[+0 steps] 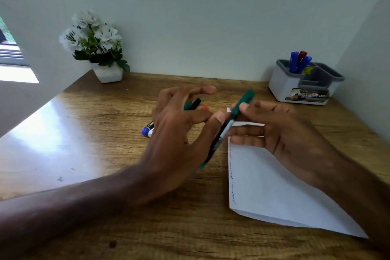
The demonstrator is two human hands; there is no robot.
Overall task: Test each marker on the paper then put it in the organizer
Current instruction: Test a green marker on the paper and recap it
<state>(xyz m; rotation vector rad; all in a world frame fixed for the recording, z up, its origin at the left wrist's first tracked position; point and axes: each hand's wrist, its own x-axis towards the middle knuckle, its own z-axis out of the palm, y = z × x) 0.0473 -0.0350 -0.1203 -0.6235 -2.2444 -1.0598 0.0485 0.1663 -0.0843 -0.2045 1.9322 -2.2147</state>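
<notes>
Two bare hands meet above the middle of the wooden desk [88,124]. Nearest the front edge, toward the right, lies the white paper [274,192], with faint blue scribbles running along its left margin. Above the paper's far left corner, the green marker [232,120] stands tilted, its capped green end pointing up and away. The left hand [179,143] pinches the marker's lower barrel with thumb and forefinger, the other fingers spread loosely. The right hand [280,133] meets the marker from the right, thumb pressed near the cap and fingers curled behind the barrel over the paper's far edge. Behind the left hand, several loose markers [191,104] rest on the desk, partly hidden; a blue marker [147,130] shows at the hand's left. At the far right corner stands the white-and-grey organizer [304,84], holding blue and red markers in its left compartment. At the far left corner sits a white flower pot [108,73].
</notes>
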